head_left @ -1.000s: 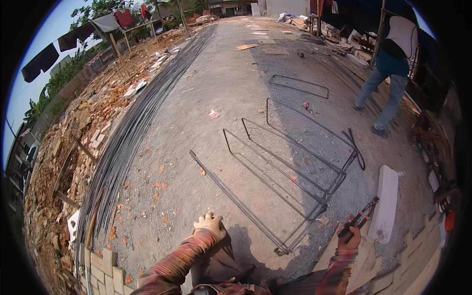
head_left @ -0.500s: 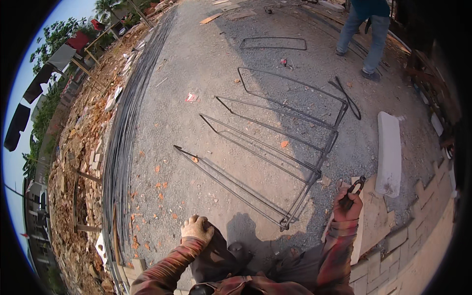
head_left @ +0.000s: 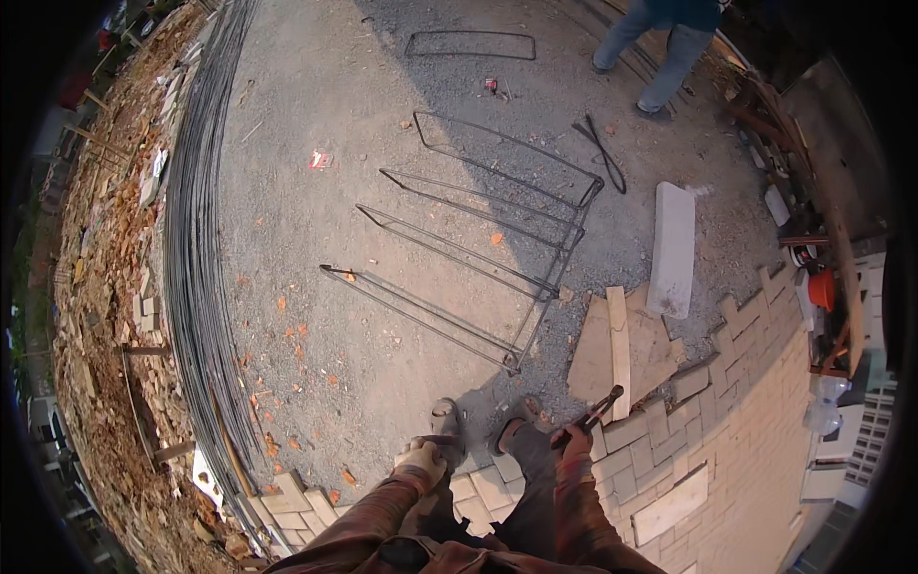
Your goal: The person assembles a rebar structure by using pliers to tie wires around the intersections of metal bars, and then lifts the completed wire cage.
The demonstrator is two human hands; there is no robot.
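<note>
While the right hand [head_left: 572,441] is clenching pliers [head_left: 601,408] before the frame [head_left: 552,291], the left hand [head_left: 422,463] is sitting there too. Its fingers' spread and hold are looking unclear.

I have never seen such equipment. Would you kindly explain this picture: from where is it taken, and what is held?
There is no machine: a person works with two hands. A wide fisheye camera on the head looks down, so straight edges bend. The right hand holds dark metal pincers. The left hand, in a pale glove, is close to the dark-trousered left leg; whether it holds anything is unclear. On the grey gravel ground lie a dark steel-bar frame and a long white block.
</note>
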